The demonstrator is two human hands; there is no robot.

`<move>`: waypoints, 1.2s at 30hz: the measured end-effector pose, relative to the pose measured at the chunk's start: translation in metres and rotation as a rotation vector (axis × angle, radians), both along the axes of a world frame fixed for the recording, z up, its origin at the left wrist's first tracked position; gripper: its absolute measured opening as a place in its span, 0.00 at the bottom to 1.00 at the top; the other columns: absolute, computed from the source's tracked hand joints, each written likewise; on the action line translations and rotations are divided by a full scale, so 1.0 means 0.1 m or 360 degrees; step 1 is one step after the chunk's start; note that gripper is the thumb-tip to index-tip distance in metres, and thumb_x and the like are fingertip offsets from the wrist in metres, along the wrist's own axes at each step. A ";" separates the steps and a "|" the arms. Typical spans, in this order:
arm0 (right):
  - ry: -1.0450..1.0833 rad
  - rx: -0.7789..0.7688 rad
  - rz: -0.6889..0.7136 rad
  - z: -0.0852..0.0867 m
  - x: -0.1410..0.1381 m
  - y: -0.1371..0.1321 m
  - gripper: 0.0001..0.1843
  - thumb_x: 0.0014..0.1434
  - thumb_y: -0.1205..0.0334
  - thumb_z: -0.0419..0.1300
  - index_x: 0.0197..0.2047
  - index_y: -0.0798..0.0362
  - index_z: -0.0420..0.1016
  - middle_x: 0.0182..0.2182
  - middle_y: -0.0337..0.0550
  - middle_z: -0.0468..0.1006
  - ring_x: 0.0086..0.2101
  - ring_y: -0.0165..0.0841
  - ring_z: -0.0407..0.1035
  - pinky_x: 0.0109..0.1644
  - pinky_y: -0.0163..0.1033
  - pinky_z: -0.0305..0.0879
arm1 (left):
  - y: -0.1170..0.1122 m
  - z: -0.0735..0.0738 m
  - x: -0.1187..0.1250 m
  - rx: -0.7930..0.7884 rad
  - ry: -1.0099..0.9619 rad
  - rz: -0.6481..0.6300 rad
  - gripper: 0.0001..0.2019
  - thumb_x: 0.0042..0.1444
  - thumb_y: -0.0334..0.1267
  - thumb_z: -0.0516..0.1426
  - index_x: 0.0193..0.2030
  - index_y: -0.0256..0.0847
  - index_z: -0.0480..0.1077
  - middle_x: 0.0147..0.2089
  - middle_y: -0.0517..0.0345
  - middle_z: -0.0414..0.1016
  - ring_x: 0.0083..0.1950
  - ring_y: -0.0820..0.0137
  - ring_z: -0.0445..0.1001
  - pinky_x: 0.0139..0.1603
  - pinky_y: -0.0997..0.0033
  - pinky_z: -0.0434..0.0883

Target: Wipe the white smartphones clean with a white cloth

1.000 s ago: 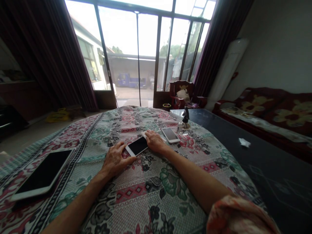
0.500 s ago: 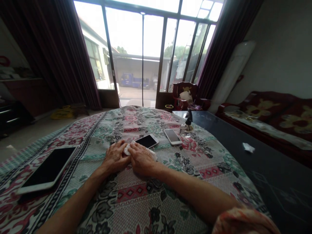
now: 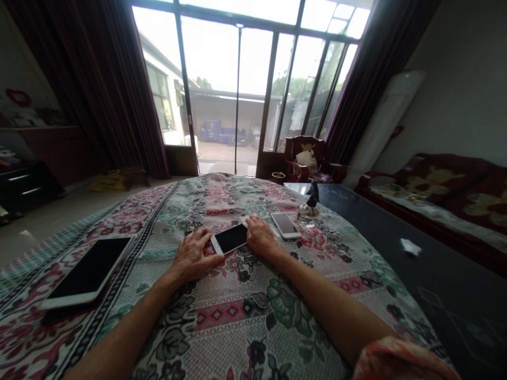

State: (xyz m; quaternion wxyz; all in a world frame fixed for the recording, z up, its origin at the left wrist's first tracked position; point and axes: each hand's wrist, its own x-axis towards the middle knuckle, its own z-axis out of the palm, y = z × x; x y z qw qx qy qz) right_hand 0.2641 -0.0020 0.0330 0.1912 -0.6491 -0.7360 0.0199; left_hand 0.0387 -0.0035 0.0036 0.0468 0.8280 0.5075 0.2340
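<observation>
A white phone (image 3: 229, 238) with a dark screen lies face up on the flowered table cover (image 3: 245, 311). My left hand (image 3: 194, 256) grips its near end, with the thumb along one edge and the fingers on the other. My right hand (image 3: 259, 235) rests at the phone's far end, fingers curled down over a white cloth (image 3: 245, 220) that peeks out beyond the knuckles. A second white phone (image 3: 285, 225) lies just right of my right hand.
A large tablet (image 3: 89, 272) with a dark screen lies at the left of the cover. A small glass bottle with a dark top (image 3: 310, 208) stands behind the second phone. A crumpled white scrap (image 3: 410, 246) lies on the bare dark tabletop (image 3: 435, 285) at right.
My right hand has slid with the cloth from the phone's near end, beside my left hand, to its far end, uncovering the screen. My left hand has stayed on the phone.
</observation>
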 end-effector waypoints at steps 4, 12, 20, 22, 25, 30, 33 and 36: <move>-0.0026 0.0038 0.0276 -0.02 -0.28 -0.20 0.22 0.61 0.69 0.49 0.57 0.55 0.67 0.61 0.54 0.64 0.61 0.42 0.55 0.64 0.49 0.52 | -0.02 0.03 0.02 -0.0023 0.0028 0.0009 0.31 0.47 0.56 0.59 0.56 0.42 0.69 0.63 0.47 0.64 0.61 0.49 0.64 0.59 0.51 0.62; 0.0050 0.0105 0.0718 -0.01 -0.60 -0.49 0.20 0.63 0.65 0.49 0.58 0.53 0.67 0.59 0.48 0.68 0.58 0.37 0.59 0.63 0.44 0.54 | -0.02 -0.01 0.02 0.0021 0.0026 0.0020 0.22 0.51 0.49 0.57 0.51 0.45 0.71 0.62 0.49 0.65 0.60 0.53 0.66 0.59 0.53 0.62; 0.0023 0.0060 0.0360 0.01 -0.21 -0.13 0.19 0.64 0.68 0.46 0.54 0.53 0.71 0.57 0.49 0.69 0.58 0.37 0.59 0.60 0.44 0.55 | 0.00 -0.03 0.00 0.0047 -0.0039 0.0000 0.29 0.46 0.55 0.60 0.54 0.46 0.70 0.62 0.49 0.66 0.59 0.50 0.66 0.58 0.50 0.63; 0.0048 0.0049 0.0238 0.02 -0.09 -0.04 0.19 0.63 0.70 0.46 0.53 0.52 0.71 0.57 0.49 0.70 0.57 0.37 0.60 0.60 0.45 0.55 | 0.00 -0.02 0.00 0.0051 -0.0053 -0.0006 0.28 0.46 0.55 0.61 0.53 0.46 0.70 0.62 0.49 0.66 0.59 0.50 0.66 0.57 0.50 0.63; 0.0071 0.0014 0.0077 0.04 0.04 0.01 0.19 0.62 0.71 0.46 0.51 0.51 0.71 0.55 0.49 0.71 0.55 0.37 0.62 0.58 0.45 0.57 | 0.01 -0.02 0.00 0.0056 -0.0051 -0.0013 0.28 0.46 0.55 0.61 0.53 0.46 0.71 0.62 0.48 0.66 0.59 0.50 0.65 0.58 0.50 0.62; 0.0026 0.0068 0.0116 0.01 -0.12 -0.13 0.19 0.61 0.70 0.48 0.52 0.52 0.71 0.58 0.51 0.68 0.57 0.41 0.60 0.61 0.49 0.56 | -0.01 0.00 0.01 0.0034 -0.0026 0.0007 0.30 0.46 0.56 0.60 0.54 0.44 0.71 0.62 0.48 0.66 0.60 0.50 0.65 0.59 0.51 0.63; 0.0016 0.0074 0.0339 -0.04 -0.38 -0.30 0.20 0.60 0.68 0.51 0.55 0.53 0.69 0.60 0.52 0.66 0.60 0.42 0.57 0.63 0.49 0.54 | -0.02 0.02 0.02 0.0050 -0.0025 0.0011 0.27 0.46 0.55 0.60 0.52 0.44 0.72 0.61 0.48 0.67 0.60 0.50 0.66 0.59 0.52 0.63; 0.0020 0.0066 0.0637 -0.06 -0.56 -0.43 0.20 0.61 0.66 0.50 0.56 0.54 0.68 0.59 0.50 0.67 0.58 0.38 0.59 0.63 0.45 0.53 | -0.04 0.04 0.03 0.0054 -0.0026 0.0011 0.20 0.49 0.50 0.59 0.48 0.45 0.74 0.58 0.51 0.69 0.57 0.53 0.68 0.57 0.54 0.64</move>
